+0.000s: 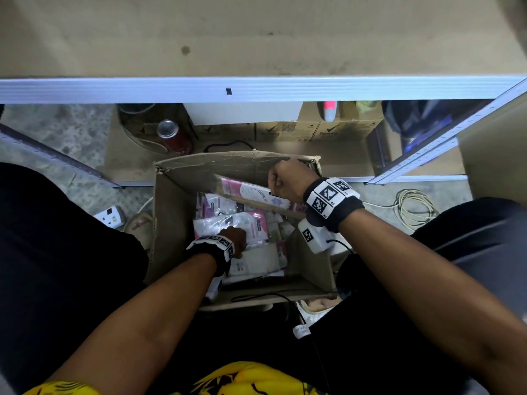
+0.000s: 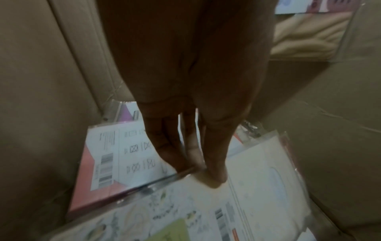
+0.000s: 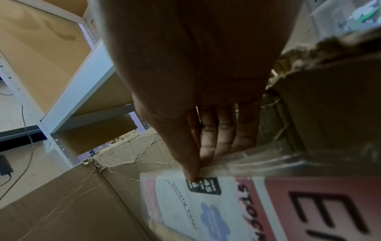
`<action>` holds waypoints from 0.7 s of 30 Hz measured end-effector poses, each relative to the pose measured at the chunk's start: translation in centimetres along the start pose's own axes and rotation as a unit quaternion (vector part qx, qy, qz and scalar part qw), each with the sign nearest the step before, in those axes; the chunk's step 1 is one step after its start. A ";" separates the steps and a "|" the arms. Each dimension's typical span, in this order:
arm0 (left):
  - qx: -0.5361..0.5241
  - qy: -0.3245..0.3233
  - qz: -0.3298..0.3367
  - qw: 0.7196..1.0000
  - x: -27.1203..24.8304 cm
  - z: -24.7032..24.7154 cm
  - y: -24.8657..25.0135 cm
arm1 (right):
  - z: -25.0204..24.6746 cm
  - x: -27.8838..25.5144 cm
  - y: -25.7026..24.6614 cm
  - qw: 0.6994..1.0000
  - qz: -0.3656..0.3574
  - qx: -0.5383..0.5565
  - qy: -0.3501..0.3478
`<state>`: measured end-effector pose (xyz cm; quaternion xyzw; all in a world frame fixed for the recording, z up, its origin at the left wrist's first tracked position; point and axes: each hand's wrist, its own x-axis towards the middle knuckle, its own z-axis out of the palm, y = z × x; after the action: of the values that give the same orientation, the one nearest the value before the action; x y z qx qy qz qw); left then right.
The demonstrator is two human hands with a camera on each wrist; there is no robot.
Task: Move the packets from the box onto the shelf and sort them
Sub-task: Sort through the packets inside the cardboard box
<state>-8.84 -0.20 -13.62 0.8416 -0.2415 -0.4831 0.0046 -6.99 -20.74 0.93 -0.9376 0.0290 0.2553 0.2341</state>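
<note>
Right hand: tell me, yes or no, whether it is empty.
No: the right hand pinches a clear-wrapped packet by its top edge, thumb on the front, fingers behind.

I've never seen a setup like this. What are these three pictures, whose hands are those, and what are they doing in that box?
No machine here: a person wears three cameras. The head view looks down at both arms; the patterned wristbands carry the other two cameras, each looking along one hand. The right hand pinches a pink-and-white packet by its edge, lifted above the open cardboard box. The left hand reaches down inside, fingertips touching a clear-wrapped packet lying among more packets. Ahead runs the shelf, bare where it shows in these pictures.
</note>
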 end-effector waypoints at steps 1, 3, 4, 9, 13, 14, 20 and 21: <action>-0.001 -0.005 0.005 1.000 -0.2 -0.2 0.2 | 0.0 -0.2 -0.1 1.000 -0.003 -0.003 0.004; 0.003 -0.012 0.017 1.000 -0.6 -0.4 0.6 | 0.0 -0.6 -0.3 1.000 -0.011 -0.009 0.011; 0.009 -0.009 0.022 1.000 -0.9 -0.6 0.9 | 0.0 -0.8 -0.5 1.000 -0.017 -0.012 0.013; 0.043 0.065 0.048 0.996 -3.4 -2.4 2.3 | 0.2 -1.9 -1.7 0.999 -0.036 -0.021 0.014; 0.076 0.135 0.084 0.984 -6.5 -5.0 3.4 | 0.2 -3.1 -2.7 0.997 -0.049 -0.036 0.042; 0.076 0.148 0.092 0.982 -7.4 -5.8 3.6 | 0.1 -3.4 -2.9 0.996 -0.052 -0.044 0.054; 0.062 0.201 0.132 0.969 -13.8 -10.3 4.4 | -3.0 -6.4 -4.7 0.993 -0.070 -0.023 0.093; 0.053 0.221 0.136 0.964 -14.9 -11.0 4.4 | -3.9 -7.1 -4.9 0.992 -0.068 -0.005 0.102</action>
<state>-7.84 -0.43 5.42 0.8855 -0.3722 -0.2665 0.0791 -10.48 -18.61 9.48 -0.9597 -0.0128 0.1421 0.2421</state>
